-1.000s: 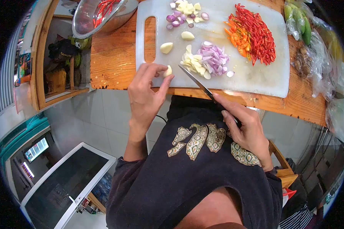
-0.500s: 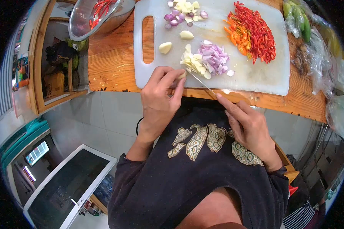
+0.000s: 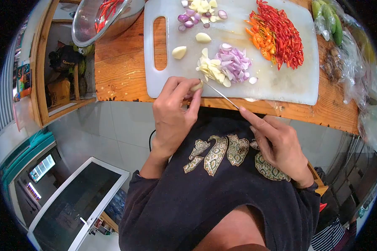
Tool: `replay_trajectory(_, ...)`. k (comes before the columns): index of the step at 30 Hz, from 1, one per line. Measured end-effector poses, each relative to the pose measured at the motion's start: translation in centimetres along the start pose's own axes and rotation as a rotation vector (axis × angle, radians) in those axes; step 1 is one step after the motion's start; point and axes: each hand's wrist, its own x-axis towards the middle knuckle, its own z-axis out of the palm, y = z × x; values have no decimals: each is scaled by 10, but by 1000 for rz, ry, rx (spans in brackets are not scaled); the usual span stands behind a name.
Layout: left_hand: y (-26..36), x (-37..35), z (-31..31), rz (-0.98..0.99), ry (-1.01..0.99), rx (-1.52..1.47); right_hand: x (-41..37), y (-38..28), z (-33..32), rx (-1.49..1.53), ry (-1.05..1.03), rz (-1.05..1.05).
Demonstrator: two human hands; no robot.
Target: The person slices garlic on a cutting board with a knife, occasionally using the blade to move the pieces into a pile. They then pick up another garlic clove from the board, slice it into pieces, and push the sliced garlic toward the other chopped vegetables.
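**Hands.** Two, apart.
- Left hand (image 3: 174, 117): thumb and fingers pinched shut on one peeled garlic clove (image 3: 197, 86), held at the near edge of the cutting board (image 3: 280, 85).
- Right hand (image 3: 277, 146): closed round the handle of one knife (image 3: 222, 95), forefinger laid out along the back of the blade.

**Key relation.** The clove sits at the left fingertips, so the left hand is the nearer. From the right hand it lies forward and to the left, a blade's length off. The blade's long axis runs on that diagonal from the right hand, and its tip meets the clove on the clove's right side. Whether the edge has entered cannot be told.

**On the board.** One white board with a handle slot.
- Loose whole cloves (image 3: 179, 52): two, just beyond the left hand.
- Sliced garlic (image 3: 211, 70): one heap.
- Sliced shallot (image 3: 235, 62): one heap, touching the garlic.
- Mixed shallot and garlic pieces (image 3: 197, 12): one scatter at the far edge.
- Cut chillies (image 3: 282, 37): one red heap, with a smaller orange heap beside it.

**Beyond.**
- Wooden worktop (image 3: 117, 62): one, carrying the board.
- Steel bowl (image 3: 88, 25): one, far left, red chillies inside.
- Plastic bags (image 3: 343, 58): several at the right, count unclear.
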Motion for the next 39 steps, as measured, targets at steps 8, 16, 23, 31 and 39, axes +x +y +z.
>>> replay_trajectory(8, -3, 3, -2, 8, 5, -18, -1, 5, -2, 16, 56, 6)
replay_trajectory(16, -1, 8, 2, 58, -18, -24, 1, 1, -2, 13, 33, 20)
replay_trajectory(23, -3, 8, 4, 59, -1, -32, 8, 3, -2, 42, 16, 16)
replay_trajectory(31, -3, 6, 5, 63, 18, -39, 1, 6, -15, 8, -6, 47)
replay_trajectory(39, -1, 6, 5, 68, 21, -37, 13, 7, -5, 47, 55, -43)
